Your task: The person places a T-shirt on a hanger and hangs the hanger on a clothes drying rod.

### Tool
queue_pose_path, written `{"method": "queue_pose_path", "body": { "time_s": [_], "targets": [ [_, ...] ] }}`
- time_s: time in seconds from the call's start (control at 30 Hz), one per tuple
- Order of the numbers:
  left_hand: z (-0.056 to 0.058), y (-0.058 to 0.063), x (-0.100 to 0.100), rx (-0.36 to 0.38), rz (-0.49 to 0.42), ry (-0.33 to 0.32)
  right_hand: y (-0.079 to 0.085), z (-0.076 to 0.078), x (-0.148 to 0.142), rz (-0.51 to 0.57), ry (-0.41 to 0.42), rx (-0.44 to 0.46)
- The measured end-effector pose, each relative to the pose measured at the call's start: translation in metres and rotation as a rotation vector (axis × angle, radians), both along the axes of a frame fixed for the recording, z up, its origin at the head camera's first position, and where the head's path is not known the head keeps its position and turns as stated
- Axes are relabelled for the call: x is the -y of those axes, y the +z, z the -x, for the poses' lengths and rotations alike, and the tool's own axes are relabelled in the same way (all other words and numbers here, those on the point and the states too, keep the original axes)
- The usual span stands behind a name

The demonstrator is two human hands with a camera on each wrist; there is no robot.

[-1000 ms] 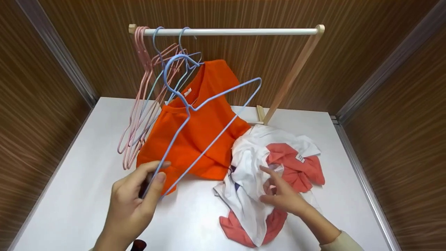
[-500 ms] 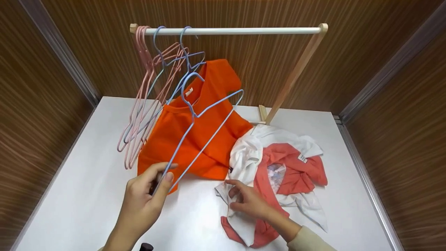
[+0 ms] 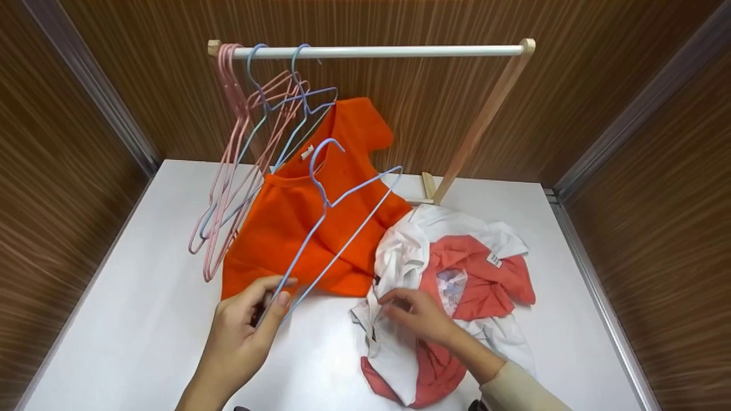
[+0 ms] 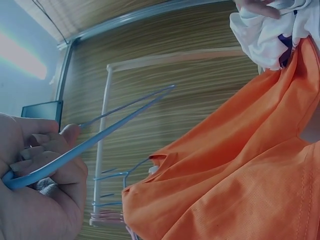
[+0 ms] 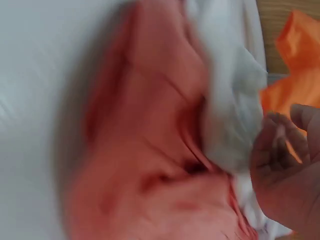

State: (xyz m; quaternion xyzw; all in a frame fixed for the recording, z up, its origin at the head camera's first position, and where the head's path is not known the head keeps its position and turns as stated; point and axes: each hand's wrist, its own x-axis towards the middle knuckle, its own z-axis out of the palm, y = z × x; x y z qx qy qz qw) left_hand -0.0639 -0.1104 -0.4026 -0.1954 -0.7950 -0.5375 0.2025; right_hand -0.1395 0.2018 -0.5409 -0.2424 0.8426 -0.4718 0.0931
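Observation:
In the head view my left hand (image 3: 245, 331) grips the lower corner of a blue clothes hanger (image 3: 308, 240), its hook pointing up and away. The left wrist view shows curled fingers round the hanger's wire (image 4: 107, 131). My right hand (image 3: 425, 319), fingers loosely curved, is at the near left edge of a crumpled white garment (image 3: 400, 251). In the right wrist view, orange shows through the gap between that hand's thumb and fingers (image 5: 262, 150). A coral-red garment (image 3: 508, 279) lies tangled with the white one. Behind the held hanger is an orange top (image 3: 337, 228) on another blue hanger.
A rack with a white rail (image 3: 400, 52) and wooden post (image 3: 485, 120) stands at the back. Several pink hangers (image 3: 231, 148) and two blue ones hang at its left end. Wood-patterned panels (image 3: 645, 188) enclose the white table (image 3: 143, 319).
My right hand has moved left across the pile to the white garment's left edge, uncovering more coral cloth. The held hanger has come lower and swung, its hook now nearer the orange top's middle.

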Motion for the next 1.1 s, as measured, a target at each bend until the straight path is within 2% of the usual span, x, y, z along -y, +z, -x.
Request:
{"method": "queue_pose_path", "body": {
  "time_s": [0.13,0.2,0.27,0.4,0.5,0.63,0.8,0.97,1.1],
  "targets": [
    [-0.002,-0.004,0.001,-0.003,0.029,0.005,0.006,0.026,-0.018,-0.033,-0.196,-0.312],
    [-0.003,-0.006,0.001,-0.004,0.045,0.0,0.009,0.038,-0.026,-0.095,-0.285,-0.413],
    [-0.005,-0.008,0.001,0.005,0.057,-0.014,0.011,0.048,-0.032,-0.182,-0.333,-0.468],
    [-0.006,-0.012,0.003,0.054,0.072,-0.043,0.007,0.06,-0.038,-0.331,-0.341,-0.456],
    [-0.006,-0.015,0.004,0.077,0.085,-0.065,0.002,0.067,-0.039,-0.367,-0.36,-0.416],
    [-0.006,-0.019,0.006,0.087,0.115,-0.098,0.0,0.073,-0.04,-0.295,-0.401,-0.377],
    [-0.008,-0.017,0.009,0.095,0.134,-0.148,0.01,0.08,-0.039,-0.168,-0.421,-0.391],
    [-0.013,-0.01,0.012,0.119,0.138,-0.175,0.021,0.085,-0.037,-0.131,-0.424,-0.403],
    [-0.014,-0.011,0.017,0.117,0.135,-0.171,0.027,0.088,-0.036,-0.12,-0.411,-0.399]
  ]
}}
